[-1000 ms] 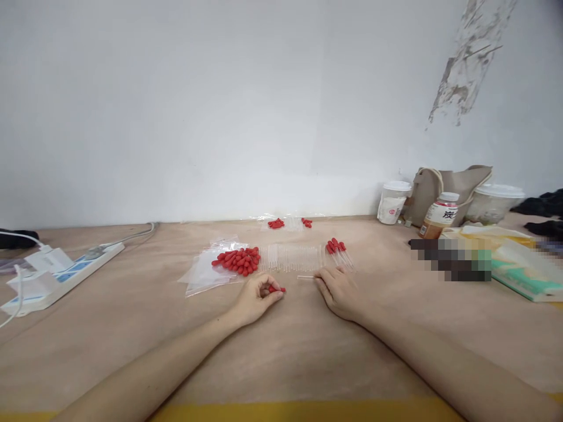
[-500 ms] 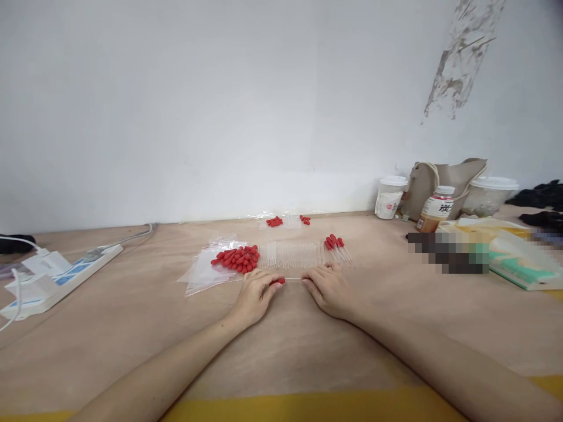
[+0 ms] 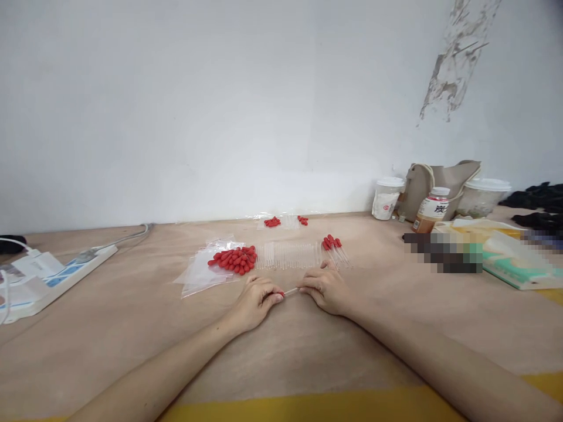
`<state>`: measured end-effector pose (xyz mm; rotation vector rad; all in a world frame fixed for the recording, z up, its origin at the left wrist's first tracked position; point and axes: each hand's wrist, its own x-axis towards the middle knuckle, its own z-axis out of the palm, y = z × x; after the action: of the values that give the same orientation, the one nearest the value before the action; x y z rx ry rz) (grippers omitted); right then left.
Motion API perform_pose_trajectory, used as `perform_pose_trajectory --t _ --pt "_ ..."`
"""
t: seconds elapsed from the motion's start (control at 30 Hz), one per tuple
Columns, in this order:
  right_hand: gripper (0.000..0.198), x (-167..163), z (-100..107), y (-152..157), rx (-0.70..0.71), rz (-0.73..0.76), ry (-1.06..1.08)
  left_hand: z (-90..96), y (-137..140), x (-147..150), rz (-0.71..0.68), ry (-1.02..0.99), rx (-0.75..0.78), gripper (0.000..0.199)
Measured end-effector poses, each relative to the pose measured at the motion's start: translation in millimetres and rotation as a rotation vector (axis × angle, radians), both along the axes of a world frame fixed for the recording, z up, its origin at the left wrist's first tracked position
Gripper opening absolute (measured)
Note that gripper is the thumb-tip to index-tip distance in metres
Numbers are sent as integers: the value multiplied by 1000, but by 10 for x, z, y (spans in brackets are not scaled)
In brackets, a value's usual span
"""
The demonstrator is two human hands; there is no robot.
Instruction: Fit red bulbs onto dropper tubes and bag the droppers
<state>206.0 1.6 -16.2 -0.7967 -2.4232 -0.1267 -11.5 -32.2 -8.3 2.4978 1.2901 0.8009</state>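
Note:
My left hand (image 3: 256,303) is closed, pinching a small red rubber dropper bulb (image 3: 282,294) between thumb and fingers. A thin glass tube (image 3: 291,291) runs from the bulb to my right hand (image 3: 324,288), whose fingertips are closed on its other end. It slants slightly, the right end farther from me; how deep it sits in the bulb is hidden. Beyond the left hand lies a heap of red bulbs (image 3: 233,259) on clear plastic bags (image 3: 196,274). Bare glass tubes (image 3: 290,255) lie side by side past both hands. Several droppers with red bulbs (image 3: 333,243) lie beyond the right hand.
Against the wall, a clear bag (image 3: 284,221) holds more red bulbs and tubes. A power strip (image 3: 65,278) with chargers lies at left. At right stand a paper cup (image 3: 387,199), a bottle (image 3: 431,211), a grey bag (image 3: 444,179), a lidded tub (image 3: 484,198) and a tissue pack (image 3: 514,264).
My left hand has come slightly nearer to me with the bulb. The glass tube, level before, now slants. Both hands keep their grip, and the view has shifted a little.

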Motion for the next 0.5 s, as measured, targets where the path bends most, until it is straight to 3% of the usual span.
perform_pose_trajectory --t 0.3,0.5 --pt "22 -55 -28 -103 46 -76 -33 -12 3 8 8 14 115 14" --pt "24 -77 -18 -138 -24 -101 -2 5 -46 27 13 59 193 17"
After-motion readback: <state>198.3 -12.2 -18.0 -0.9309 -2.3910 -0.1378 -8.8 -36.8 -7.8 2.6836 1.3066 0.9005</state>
